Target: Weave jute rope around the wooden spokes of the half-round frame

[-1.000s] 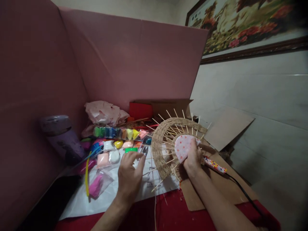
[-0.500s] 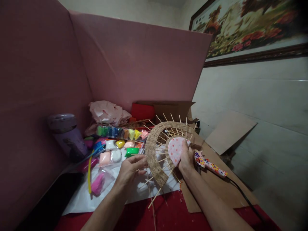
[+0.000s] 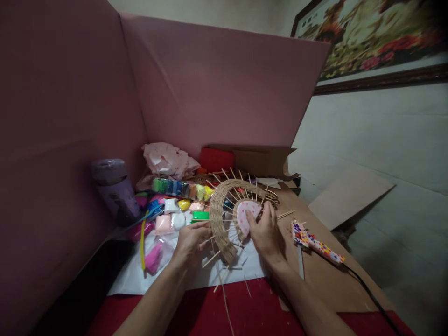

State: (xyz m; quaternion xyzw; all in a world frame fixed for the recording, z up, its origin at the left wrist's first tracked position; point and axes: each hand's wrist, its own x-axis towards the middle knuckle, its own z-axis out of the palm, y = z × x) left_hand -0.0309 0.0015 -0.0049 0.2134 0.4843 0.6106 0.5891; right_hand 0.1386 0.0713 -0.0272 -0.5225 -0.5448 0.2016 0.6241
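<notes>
One woven half-ring (image 3: 217, 219), at least ten thin sticks (image 3: 211, 259)

At the back and left, two pink panels (image 3: 224, 84) joined at a corner. To the right, one pale wall (image 3: 378, 140), with one framed picture (image 3: 381, 37) hung high on it, red flowers along its lower part. Below, one red-covered table (image 3: 196, 312). On it, one brown cardboard sheet (image 3: 336, 284) at right, one white sheet (image 3: 133, 275) at left. Near the wall, one slanted pale board (image 3: 350, 196).

Mid-table, over the white sheet: the half-ring, tilted up, sticks jutting past its outer edge, one red-dotted pink patch (image 3: 245, 210) at its centre. Right hand (image 3: 268, 233) closed on the straight side, thumb over the patch. Left hand (image 3: 192, 240) half curled at the band's left edge; impossible to tell whether gripping anything.

Farther back, one pink bundle (image 3: 168, 161), crumpled, and one purple tumbler (image 3: 119, 198). On the cardboard, one flower-patterned corded tool (image 3: 311, 242). Left of the half-ring, small packets: two white (image 3: 178, 220), two peach (image 3: 163, 224), one green (image 3: 200, 215), one yellow (image 3: 184, 204). Nearer, one magenta packet (image 3: 154, 258) beside one yellow strip (image 3: 142, 240).
</notes>
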